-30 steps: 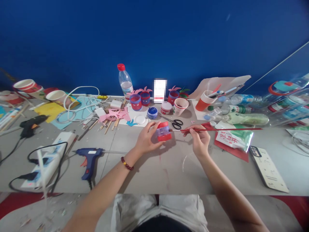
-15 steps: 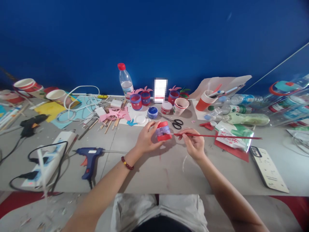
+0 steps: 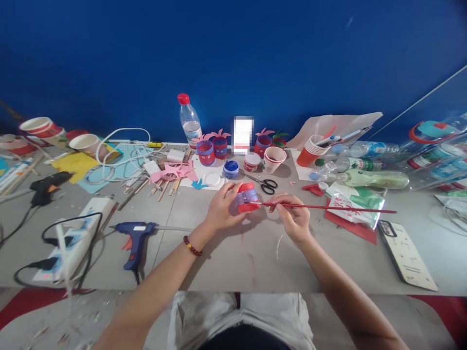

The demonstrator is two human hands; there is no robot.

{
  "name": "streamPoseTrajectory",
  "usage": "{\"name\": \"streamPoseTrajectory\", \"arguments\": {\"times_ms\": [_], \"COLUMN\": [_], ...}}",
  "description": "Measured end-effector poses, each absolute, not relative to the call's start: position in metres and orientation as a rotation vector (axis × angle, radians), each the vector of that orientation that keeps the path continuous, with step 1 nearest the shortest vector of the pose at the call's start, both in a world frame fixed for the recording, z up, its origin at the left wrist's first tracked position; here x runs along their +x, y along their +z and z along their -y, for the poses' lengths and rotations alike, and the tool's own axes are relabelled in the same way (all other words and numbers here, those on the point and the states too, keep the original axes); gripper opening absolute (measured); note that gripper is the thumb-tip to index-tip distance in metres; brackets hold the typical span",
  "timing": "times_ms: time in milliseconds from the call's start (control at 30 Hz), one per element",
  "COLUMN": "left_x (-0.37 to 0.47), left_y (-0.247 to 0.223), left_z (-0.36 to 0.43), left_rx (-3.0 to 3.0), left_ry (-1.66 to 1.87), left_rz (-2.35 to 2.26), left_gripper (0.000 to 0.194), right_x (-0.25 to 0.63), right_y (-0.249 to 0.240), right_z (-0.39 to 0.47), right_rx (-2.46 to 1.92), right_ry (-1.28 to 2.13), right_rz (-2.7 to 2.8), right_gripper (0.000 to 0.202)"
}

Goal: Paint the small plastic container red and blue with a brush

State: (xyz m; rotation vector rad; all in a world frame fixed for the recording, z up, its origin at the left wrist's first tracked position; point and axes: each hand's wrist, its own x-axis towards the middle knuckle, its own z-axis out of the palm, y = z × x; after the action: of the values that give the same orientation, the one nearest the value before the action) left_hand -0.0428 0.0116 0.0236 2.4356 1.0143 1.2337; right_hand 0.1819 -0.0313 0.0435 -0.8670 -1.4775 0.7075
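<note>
My left hand [image 3: 225, 208] grips a small cup [image 3: 247, 195], red at both ends with a lilac-blue band around its middle. Between the fingers of my right hand [image 3: 292, 215] is a long red paintbrush [image 3: 339, 208], its tip touching the cup's side near the lower red edge. Just behind the cup stand an uncapped jar of blue paint [image 3: 231, 168], a jar with a pale lid [image 3: 251, 163] and a paper cup [image 3: 274, 160] with dark liquid. Black-handled scissors [image 3: 268, 185] lie beside them.
Finished-looking red and blue cups [image 3: 206, 152] and a red-capped bottle [image 3: 190, 124] line the wall. To the left lie a blue glue gun [image 3: 135, 243] and a power strip [image 3: 76, 243]. Plastic bottles [image 3: 375, 179], a packet [image 3: 350, 206] and a phone [image 3: 408, 255] are at right.
The brush tip has shifted slightly left and down along the cup's side. Both hands keep their hold.
</note>
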Motion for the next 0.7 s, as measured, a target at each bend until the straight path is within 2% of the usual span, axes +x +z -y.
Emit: {"name": "streamPoseTrajectory", "arguments": {"times_ms": [500,700], "left_x": [-0.0433,-0.0423], "left_y": [0.024,0.024], "left_z": [-0.0112,-0.0119], "left_rx": [2.416,2.429], "left_ry": [1.281,1.323], "left_rz": [-1.03,-0.993], "left_gripper": [0.079,0.078], "right_x": [0.1873,0.1848], "right_y": [0.0476,0.0467], "right_z": [0.0266,0.0288], "right_rx": [-0.905,-0.925], "right_ry": [0.547,0.667], "right_rz": [1.442,1.379], "right_gripper": [0.011,0.011]}}
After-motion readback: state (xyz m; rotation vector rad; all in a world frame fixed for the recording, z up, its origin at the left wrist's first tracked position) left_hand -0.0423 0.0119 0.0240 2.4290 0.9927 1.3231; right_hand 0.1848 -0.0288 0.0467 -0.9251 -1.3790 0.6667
